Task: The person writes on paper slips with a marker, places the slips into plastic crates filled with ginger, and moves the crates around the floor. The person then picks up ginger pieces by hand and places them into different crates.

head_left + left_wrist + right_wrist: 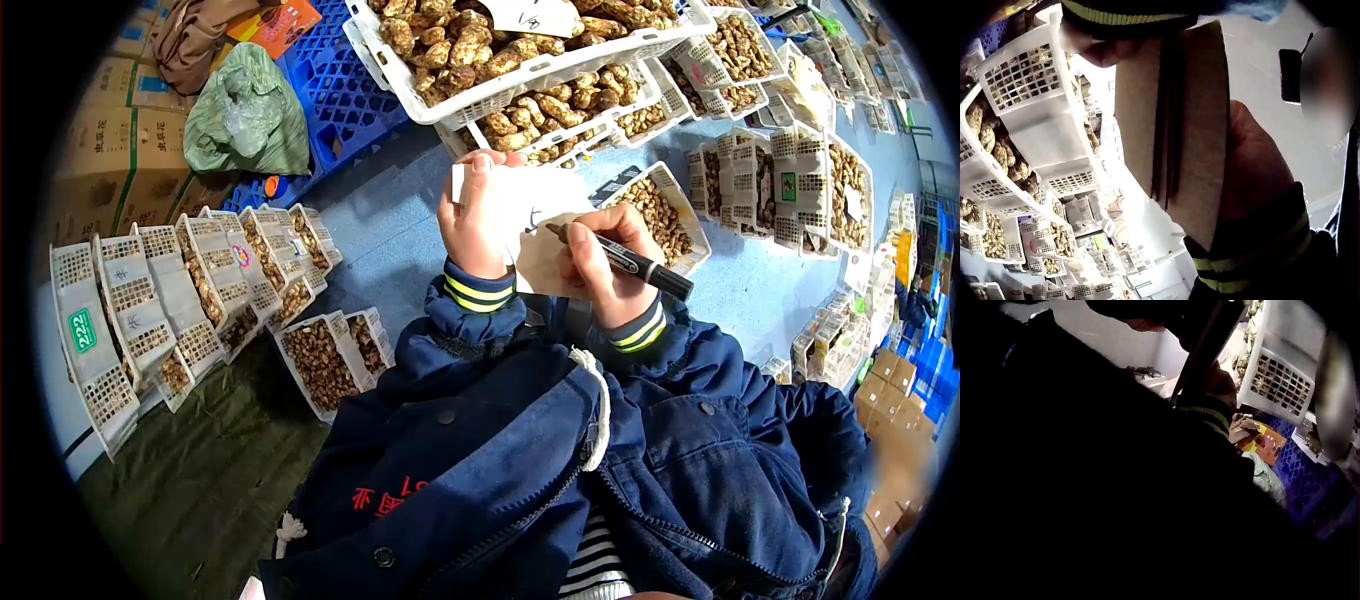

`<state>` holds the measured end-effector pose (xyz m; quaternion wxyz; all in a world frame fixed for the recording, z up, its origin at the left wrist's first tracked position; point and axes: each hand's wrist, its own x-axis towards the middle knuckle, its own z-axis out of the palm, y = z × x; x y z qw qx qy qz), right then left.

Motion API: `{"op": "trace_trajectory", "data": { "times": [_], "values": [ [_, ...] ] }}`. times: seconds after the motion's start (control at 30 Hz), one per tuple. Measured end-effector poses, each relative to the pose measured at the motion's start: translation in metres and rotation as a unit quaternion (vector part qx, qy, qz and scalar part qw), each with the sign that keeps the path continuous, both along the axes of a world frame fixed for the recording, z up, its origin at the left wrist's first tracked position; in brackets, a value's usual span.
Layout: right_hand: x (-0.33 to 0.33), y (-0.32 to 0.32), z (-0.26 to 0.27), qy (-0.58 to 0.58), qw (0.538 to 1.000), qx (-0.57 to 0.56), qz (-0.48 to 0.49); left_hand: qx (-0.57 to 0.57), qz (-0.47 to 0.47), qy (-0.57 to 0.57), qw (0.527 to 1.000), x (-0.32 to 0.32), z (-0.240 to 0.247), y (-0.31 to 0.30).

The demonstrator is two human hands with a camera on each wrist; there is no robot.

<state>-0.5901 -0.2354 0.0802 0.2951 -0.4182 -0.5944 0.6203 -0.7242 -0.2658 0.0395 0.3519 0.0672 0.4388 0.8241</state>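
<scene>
My left hand (476, 228) grips a small stack of white cards (545, 262) by its left side, thumb on top. A short dark pen stroke shows on the top card. Between thumb and fingers, my right hand (615, 262) pinches a black marker (655, 272), its tip close over the card just right of that stroke. In the left wrist view the cards (1200, 144) show plain, cardboard-like undersides and layered edges, with a hand (1254, 162) behind them. The right wrist view is mostly blocked by a dark sleeve (1210, 415).
White crates (560, 62) of knobbly brown tubers, one with a marked paper on top, stand ahead on a blue pallet (340, 90). More crates (205, 280) line the left; others stand right. A green plastic bag (245, 115) lies near cardboard boxes (105, 150).
</scene>
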Motion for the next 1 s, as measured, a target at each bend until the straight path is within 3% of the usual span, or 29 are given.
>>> {"op": "trace_trajectory", "data": {
  "times": [0.13,0.2,0.23,0.4,0.67,0.73,0.77,1.0],
  "values": [
    [0.0,0.002,-0.003,-0.018,0.999,0.029,0.031,-0.018,-0.014,0.023,0.999,-0.002,-0.002,-0.001],
    [0.003,0.001,-0.005,0.032,0.999,-0.026,-0.033,-0.036,-0.006,0.051,0.998,-0.001,-0.001,0.0],
    [0.001,0.0,-0.004,0.047,0.997,-0.024,-0.048,-0.02,-0.006,0.004,1.0,0.001,0.002,0.0],
    [-0.002,0.008,-0.005,-0.016,0.999,-0.01,-0.038,-0.003,-0.014,0.016,1.0,-0.003,-0.01,0.001],
    [0.004,0.006,-0.006,0.024,0.999,-0.025,-0.009,-0.021,-0.015,-0.005,1.0,-0.005,-0.01,0.001],
    [0.006,0.008,0.001,0.077,0.992,-0.093,-0.031,0.008,-0.012,-0.005,1.0,-0.007,-0.017,0.003],
    [0.006,0.008,0.005,0.056,0.995,-0.064,-0.049,0.006,-0.003,0.009,1.0,-0.009,-0.025,0.005],
    [0.028,0.0,-0.005,0.0,0.999,-0.012,0.036,-0.04,0.03,0.067,0.997,-0.013,-0.023,0.009]
  ]
}}
